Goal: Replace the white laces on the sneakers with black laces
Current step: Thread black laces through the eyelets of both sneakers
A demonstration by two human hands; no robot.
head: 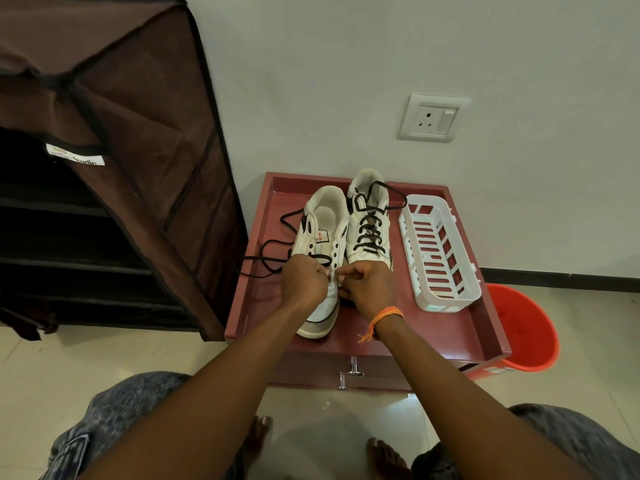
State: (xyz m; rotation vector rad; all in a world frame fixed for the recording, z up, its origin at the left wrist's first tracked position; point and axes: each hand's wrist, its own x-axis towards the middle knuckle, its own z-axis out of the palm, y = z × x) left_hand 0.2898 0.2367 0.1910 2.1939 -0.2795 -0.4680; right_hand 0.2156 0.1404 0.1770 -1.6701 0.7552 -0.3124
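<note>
Near the front edge of the red desk (460, 337), the left hand (304, 280) and right hand (365, 284) have fingers curled, pinching the black lace (266, 259) at the left sneaker (323, 237). Behind, toward the back edge, the right sneaker (369, 220) is laced black.

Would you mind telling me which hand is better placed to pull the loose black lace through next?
Probably the left hand: the loose black lace trails just beside it; the right hand is on the sneaker's far side.

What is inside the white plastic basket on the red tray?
Nothing shows inside the white basket; the red tray is visible through its slotted bottom. Its near inner wall hides a strip of the floor.
</note>
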